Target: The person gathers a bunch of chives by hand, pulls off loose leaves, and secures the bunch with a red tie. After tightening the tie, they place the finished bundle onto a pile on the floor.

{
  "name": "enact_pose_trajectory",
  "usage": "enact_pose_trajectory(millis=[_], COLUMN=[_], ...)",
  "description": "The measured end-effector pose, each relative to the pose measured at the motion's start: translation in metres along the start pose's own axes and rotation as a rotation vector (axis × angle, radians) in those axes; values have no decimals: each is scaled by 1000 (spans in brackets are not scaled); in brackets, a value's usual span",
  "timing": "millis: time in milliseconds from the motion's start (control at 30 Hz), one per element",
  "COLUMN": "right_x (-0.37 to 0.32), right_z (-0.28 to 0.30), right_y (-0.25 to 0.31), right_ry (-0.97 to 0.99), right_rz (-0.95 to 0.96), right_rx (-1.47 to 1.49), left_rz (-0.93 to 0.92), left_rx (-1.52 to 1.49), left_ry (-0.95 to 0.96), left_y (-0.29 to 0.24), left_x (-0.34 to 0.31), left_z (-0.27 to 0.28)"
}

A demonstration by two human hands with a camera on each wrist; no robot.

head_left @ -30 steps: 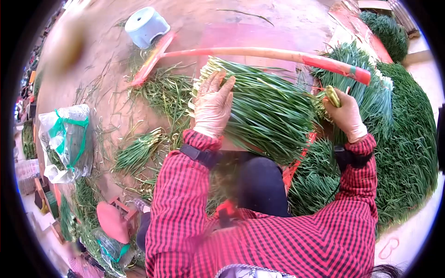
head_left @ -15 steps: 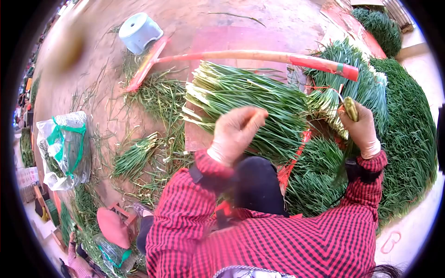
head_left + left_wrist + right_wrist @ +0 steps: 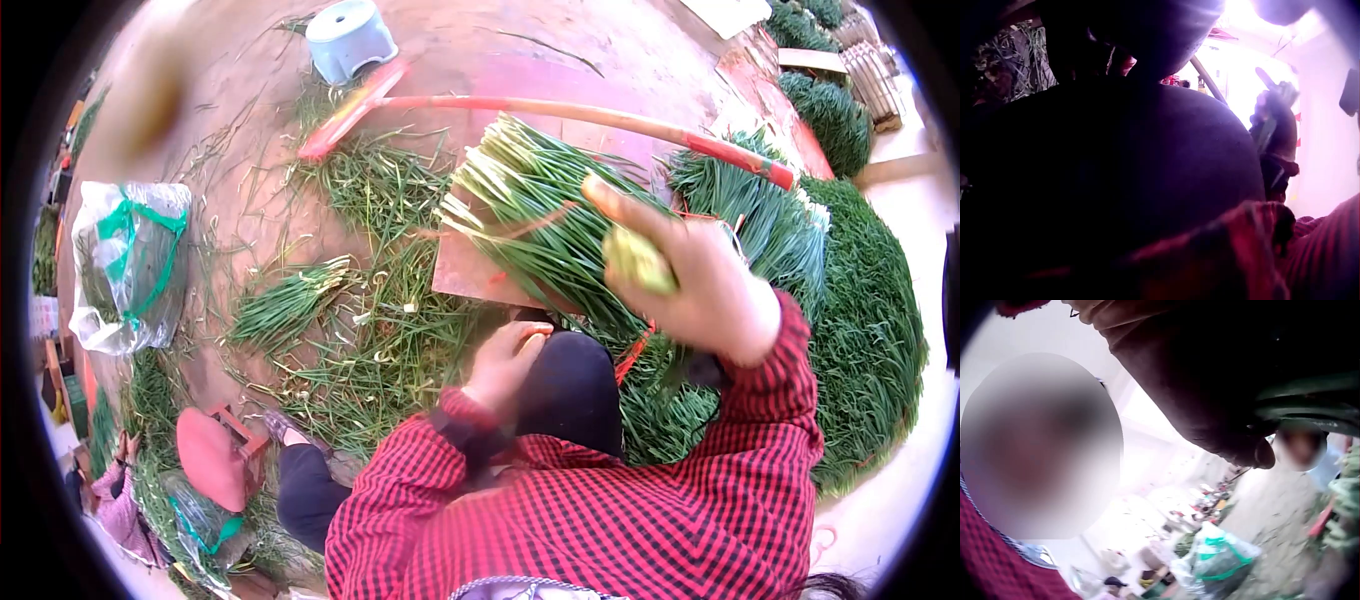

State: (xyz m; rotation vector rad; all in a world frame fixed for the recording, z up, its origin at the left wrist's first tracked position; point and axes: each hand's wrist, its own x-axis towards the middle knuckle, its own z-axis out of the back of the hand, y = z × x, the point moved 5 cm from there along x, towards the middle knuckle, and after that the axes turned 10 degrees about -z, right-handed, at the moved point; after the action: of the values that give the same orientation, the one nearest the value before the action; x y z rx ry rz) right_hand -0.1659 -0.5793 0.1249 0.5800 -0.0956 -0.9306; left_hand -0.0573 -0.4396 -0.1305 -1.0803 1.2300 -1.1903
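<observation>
My right hand (image 3: 690,270), in a pale glove and blurred, grips a stubby yellow-green bundle (image 3: 640,262) in its palm. It is raised over a large pile of garlic chives (image 3: 545,190) and covers the pile's leafy end. The pale stalk ends face left on a reddish board (image 3: 480,265). A thin orange strand (image 3: 540,222) crosses the stalks by the right fingertips. My left hand (image 3: 500,365), also gloved, is low beside the dark-trousered knee (image 3: 570,395), thumb near the bent forefinger. I cannot tell whether it holds anything. In the left wrist view the knee (image 3: 1147,150) fills the middle.
A long red-headed tool's handle (image 3: 600,115) lies beyond the pile. Tied chives (image 3: 750,210) and a big green heap (image 3: 860,320) stand right. Loose leaves (image 3: 380,350), a small bunch (image 3: 295,305), a plastic-wrapped bundle (image 3: 135,265), a red stool (image 3: 212,460) and a pale-blue stool (image 3: 350,40) are left.
The left hand has left the stalk ends and drawn back down to the knee. The right hand has moved left and up over the leaves, with the yellow-green bundle in it.
</observation>
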Motion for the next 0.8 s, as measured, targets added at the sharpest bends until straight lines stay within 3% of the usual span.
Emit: enact_pose_trajectory(millis=[67, 133, 167, 300, 333, 400, 467, 500, 600, 700, 733, 800], right_x=[31, 62, 72, 88, 95, 108, 117, 121, 120, 117, 111, 103], right_z=[-13, -29, -39, -55, -58, -62, -72, -77, -82, -73, -64, -51], right_y=[-39, -96, -120, -142, -151, -170, -175, -166, -155, -145, -134, -106], right_ry=[-162, -117, -174, -167, -177, -204, -204, -170, -170, -182, -170, -267], right_rz=[-79, -322, -272, -351, -380, -438, -400, -395, -358, -315, -327, -162], right_rx=[-178, -360, -413, -425, -408, -376, -300, -321, -348, -425, -451, -438], left_rz=[58, 115, 164, 45, 56, -43, -213, -181, -367, -283, -293, -318], left_rx=[-36, -71, -29, 20, -94, -34, 251, 367, 306, 635, 632, 633], left_ry=[-38, -76, -74, -270, -338, -475, -528, -499, -543, -345, -342, -335], left_y=[17, 33, 46, 52, 40, 14, -21, -43, -56, -54, -51, -41], left_x=[-15, -31, -38, -35, -27, -8, 17, 31, 76, 111, 114, 118], left_z=[3, 4, 5, 33, 43, 66, 86, 94, 99, 94, 93, 91])
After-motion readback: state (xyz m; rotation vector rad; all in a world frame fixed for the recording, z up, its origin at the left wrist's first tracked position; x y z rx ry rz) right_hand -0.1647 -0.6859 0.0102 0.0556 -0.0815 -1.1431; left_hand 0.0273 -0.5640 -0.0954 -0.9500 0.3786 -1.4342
